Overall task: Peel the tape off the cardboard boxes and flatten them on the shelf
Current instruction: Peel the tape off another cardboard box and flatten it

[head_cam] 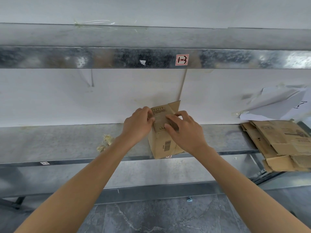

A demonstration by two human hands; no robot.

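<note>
A small brown cardboard box (162,142) with a barcode stands on the metal shelf (67,145) near its front edge. One flap sticks up at the back right. My left hand (138,124) grips the box's upper left side, fingers curled over the top edge. My right hand (183,130) holds the upper right part, with fingertips and thumb pressed on the top face. Whether any tape is pinched between the fingers cannot be made out.
A pile of flattened cardboard (279,145) lies on the shelf at the right, overhanging the front edge. Crumpled white paper (276,105) hangs above it. A wad of peeled tape (105,142) lies left of the box. An upper shelf beam (151,58) runs overhead.
</note>
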